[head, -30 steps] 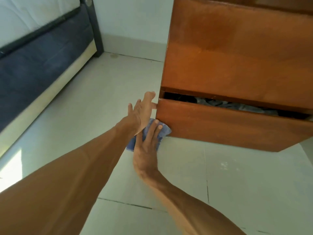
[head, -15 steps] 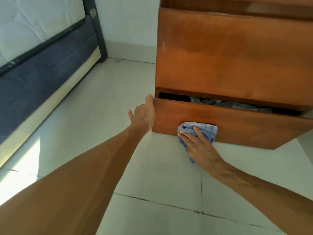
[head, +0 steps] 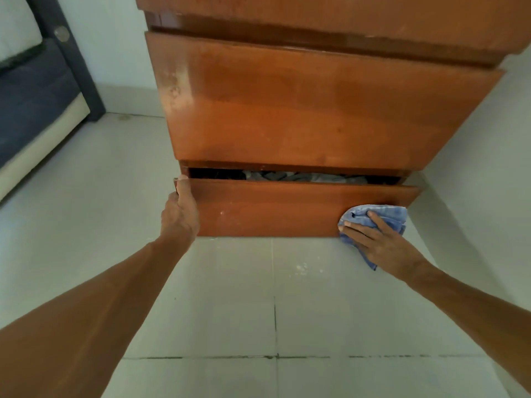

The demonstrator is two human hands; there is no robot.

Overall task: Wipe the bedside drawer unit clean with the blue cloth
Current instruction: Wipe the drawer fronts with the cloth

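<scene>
Wooden bedside drawer unit [head: 301, 110] stands on pale floor tiles [head: 230, 297] w/ dark grout lines. White wall [head: 488, 153] at right, bed [head: 34, 90] far left. Bottom drawer [head: 273, 208] is ajar, grey fabric [head: 301, 177] inside. Right hand [head: 382, 248], fingers spread flat, presses blue cloth [head: 382, 214] on drawer front's lower-right corner. Left hand [head: 179, 216] holds drawer's left edge, thumb on top corner; fingers hidden, prob curled behind.

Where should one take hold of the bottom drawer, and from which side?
Probably the top edge of the bottom drawer front, coming from above: no handle shows, but it stands ajar, leaving a gap for fingertips. The left hand grips its left end, thumb at the top corner.
</scene>
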